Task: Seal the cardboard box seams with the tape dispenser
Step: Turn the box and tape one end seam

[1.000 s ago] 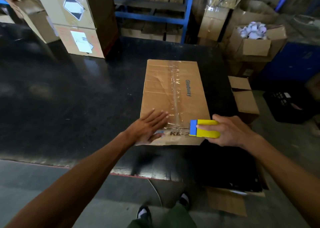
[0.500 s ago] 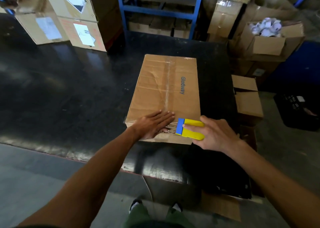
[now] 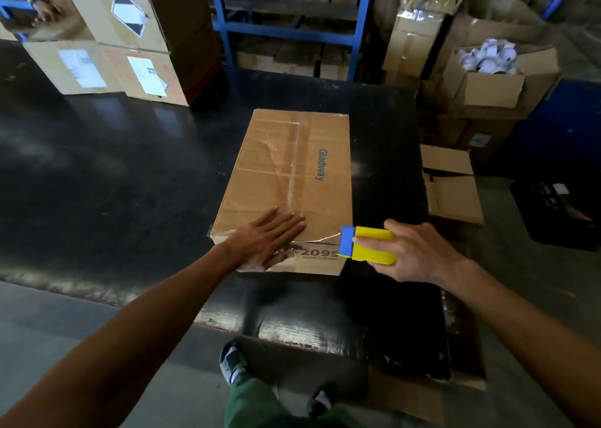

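A brown cardboard box printed "Glodway" lies flat on the black table, with clear tape running down its middle seam. My left hand presses flat on the box's near edge, fingers spread over the tape there. My right hand grips the yellow and blue tape dispenser just off the box's near right corner. A strip of clear tape stretches from the dispenser's blue end across the near edge toward my left hand.
Stacked labelled cartons stand at the table's far left. A blue metal rack rises behind the table. Open cartons and a smaller box crowd the floor at right, beside a black crate. My feet are below the table's near edge.
My right hand has pulled the dispenser rightward, off the box's near edge past its corner, drawing tape out. My left hand stays pressed on the near edge.
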The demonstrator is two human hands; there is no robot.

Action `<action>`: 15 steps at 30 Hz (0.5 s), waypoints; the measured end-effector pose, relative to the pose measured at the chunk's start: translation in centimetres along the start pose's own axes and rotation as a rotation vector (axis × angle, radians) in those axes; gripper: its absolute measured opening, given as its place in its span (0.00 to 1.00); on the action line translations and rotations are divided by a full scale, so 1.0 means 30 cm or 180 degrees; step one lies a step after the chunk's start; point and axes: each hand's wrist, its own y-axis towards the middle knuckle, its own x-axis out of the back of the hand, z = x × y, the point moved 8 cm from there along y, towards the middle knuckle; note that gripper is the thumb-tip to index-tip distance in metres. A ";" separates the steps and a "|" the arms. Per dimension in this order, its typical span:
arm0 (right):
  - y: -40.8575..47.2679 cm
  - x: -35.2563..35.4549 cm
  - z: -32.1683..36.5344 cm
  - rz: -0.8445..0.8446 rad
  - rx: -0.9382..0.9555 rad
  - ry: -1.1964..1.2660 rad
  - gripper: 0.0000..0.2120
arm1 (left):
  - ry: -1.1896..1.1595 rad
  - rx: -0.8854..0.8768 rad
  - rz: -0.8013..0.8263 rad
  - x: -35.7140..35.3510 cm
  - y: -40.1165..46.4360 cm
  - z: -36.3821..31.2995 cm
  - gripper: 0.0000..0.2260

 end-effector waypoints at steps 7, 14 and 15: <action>0.001 0.001 -0.012 -0.0162 -0.0109 0.0109 0.28 | -0.0178 0.0109 -0.0125 -0.042 0.182 -0.131 0.25; -0.027 -0.010 -0.017 -0.0281 -0.0043 0.0201 0.29 | -0.0266 0.0103 -0.0036 -0.057 0.182 -0.124 0.26; -0.032 -0.005 -0.016 -0.0298 0.0032 0.0197 0.29 | -0.0280 0.0100 -0.0029 -0.060 0.179 -0.123 0.26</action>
